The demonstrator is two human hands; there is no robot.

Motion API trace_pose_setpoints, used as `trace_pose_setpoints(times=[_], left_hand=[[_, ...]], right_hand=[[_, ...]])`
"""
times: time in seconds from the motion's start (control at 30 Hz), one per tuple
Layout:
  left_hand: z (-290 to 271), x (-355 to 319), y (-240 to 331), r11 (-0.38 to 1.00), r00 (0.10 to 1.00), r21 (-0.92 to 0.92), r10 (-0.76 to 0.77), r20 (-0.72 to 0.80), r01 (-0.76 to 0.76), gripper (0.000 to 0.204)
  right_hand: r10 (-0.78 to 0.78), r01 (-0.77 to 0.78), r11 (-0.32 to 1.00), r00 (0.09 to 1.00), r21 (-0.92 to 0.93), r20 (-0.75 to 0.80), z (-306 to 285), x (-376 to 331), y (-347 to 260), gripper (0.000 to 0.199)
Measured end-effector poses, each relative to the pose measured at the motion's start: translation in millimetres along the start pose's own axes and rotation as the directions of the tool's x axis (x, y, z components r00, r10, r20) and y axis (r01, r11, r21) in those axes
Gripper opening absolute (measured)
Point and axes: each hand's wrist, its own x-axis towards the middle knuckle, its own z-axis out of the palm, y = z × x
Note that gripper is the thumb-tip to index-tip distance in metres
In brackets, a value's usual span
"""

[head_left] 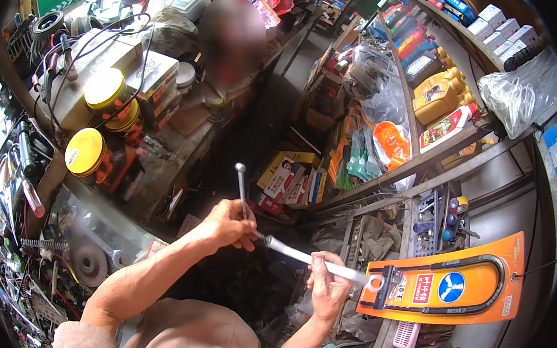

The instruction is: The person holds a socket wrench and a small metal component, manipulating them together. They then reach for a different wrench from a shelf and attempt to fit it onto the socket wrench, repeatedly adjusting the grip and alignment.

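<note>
Between the two hands, I am watching a long packaged item being held: a clear sleeve (312, 259) running from the left hand (230, 223) down to the right hand (328, 283), ending in an orange backing card (464, 284) that carries a black curved cable.

Left hand: fingers are closing around the upper end of the sleeve, and a thin metal rod (242, 187) with a small head is sticking straight up out of that fist. Right hand: fingers are wrapping the sleeve just short of the card, clamped on it.

Risks, as I am judging them:
- The card is hanging outboard of the right grip, unsupported; its weight could be levering the sleeve downward and letting it slide through the fingers.
- The rod is being pinched together with the sleeve; if the left fist loosens, either could drop into the dark clutter below.
- The rod tip is pointing toward the crowded shelf (416, 162) beyond the grip and could snag hanging packets.

Hard to make out:
- Whether the rod is joined to the sleeve's contents or separate; the fist is covering the junction.
- What is lying directly beneath the hands; it is too dark.
- The right palm side is turned away, so how tightly the thumb is pressing I cannot tell.
</note>
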Motion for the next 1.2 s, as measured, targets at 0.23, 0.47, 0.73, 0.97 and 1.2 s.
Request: trace_pose_setpoints(times=[0.23,0.47,0.73,0.97,1.2], left_hand=[[-6.9,2.5,6.8,0.929,0.993,-0.351,0.115,-0.029,-0.118,0.021],[-4.6,-5.0,14.8,0.917,0.945,-0.381,0.220,0.241,-0.117,0.018],[-4.5,-13.1,8.0,0.998,0.811,0.048,-0.061,0.582,0.040,0.012],[4.2,-6.8,-0.6,0.994,0.980,0.005,-0.111,0.163,0.112,0.009],[-5.7,1.4,7.5,0.934,0.997,-0.355,0.009,-0.082,-0.038,0.013]], right_hand=[[0.065,0.023,0.854,0.986,0.520,-0.151,40.2,-23.7,37.2,0.041],[0.114,-0.384,-0.249,0.900,0.889,0.421,22.4,-3.2,72.8,0.026],[0.265,-0.432,0.491,0.901,0.757,0.343,-3.4,34.1,63.7,0.023],[0.048,-0.055,0.994,0.996,0.095,0.080,-14.5,3.6,-2.8,0.020],[0.053,-0.018,0.924,0.995,0.383,-0.082,35.8,-28.6,29.3,0.035]])
